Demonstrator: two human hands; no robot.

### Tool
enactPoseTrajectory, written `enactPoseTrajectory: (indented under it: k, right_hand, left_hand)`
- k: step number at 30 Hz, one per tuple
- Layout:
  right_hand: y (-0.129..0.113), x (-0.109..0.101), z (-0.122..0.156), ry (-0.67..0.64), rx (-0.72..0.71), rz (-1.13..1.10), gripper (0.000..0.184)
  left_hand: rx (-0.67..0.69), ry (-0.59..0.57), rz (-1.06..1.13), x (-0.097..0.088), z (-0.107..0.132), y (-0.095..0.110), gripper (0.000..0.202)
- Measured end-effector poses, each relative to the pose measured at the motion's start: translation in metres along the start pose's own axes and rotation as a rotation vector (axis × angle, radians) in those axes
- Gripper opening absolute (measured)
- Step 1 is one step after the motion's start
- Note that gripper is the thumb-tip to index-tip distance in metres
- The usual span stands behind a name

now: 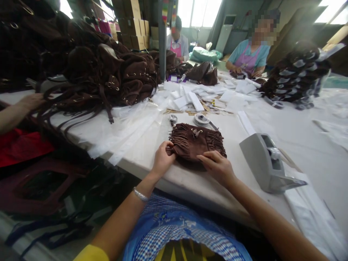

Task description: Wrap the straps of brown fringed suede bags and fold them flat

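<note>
A dark brown fringed handbag (191, 145) lies flat on the white table near its front edge, with fringe along both sides and a small tie at the top middle. My left hand (164, 157) grips the bag's lower left corner, thumb and fingers closed on it. On the lower right edge, the fingers of my right hand (217, 165) pinch the bag's bottom. Behind the bag lies its wrapped strap (201, 119), coiled in pale covering. The bag's underside is hidden.
A grey tape dispenser (262, 161) stands at right. Brown bags (130, 72) are heaped at left, where another person's arm (20, 110) reaches in. White packets (190, 99) lie behind. Two people work across the table, near a stack of wrapped brown straps (295, 78).
</note>
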State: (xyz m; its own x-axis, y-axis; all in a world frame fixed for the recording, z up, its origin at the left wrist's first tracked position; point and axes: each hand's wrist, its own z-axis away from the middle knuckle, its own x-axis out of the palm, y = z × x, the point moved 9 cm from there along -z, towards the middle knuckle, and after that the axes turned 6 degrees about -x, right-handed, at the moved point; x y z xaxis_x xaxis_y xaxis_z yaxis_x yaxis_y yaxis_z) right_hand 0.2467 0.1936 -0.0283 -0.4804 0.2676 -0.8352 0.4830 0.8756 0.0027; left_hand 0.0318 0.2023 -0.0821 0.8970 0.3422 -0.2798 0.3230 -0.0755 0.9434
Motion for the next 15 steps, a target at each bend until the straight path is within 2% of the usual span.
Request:
enactPoseTrajectory:
  k: [3, 10, 15]
  right_hand:
    - [0.013, 0.006, 0.003, 0.037, 0.053, -0.046, 0.025]
    - [0.021, 0.021, 0.006, -0.06, 0.126, -0.146, 0.031]
    - [0.022, 0.025, 0.006, -0.058, 0.11, -0.164, 0.03]
  left_hand:
    - [0.021, -0.027, -0.042, -0.006, 0.004, 0.002, 0.019]
    - [0.127, -0.128, -0.234, -0.014, 0.011, 0.018, 0.016]
    - [0.111, -0.035, -0.331, -0.02, 0.009, 0.014, 0.014]
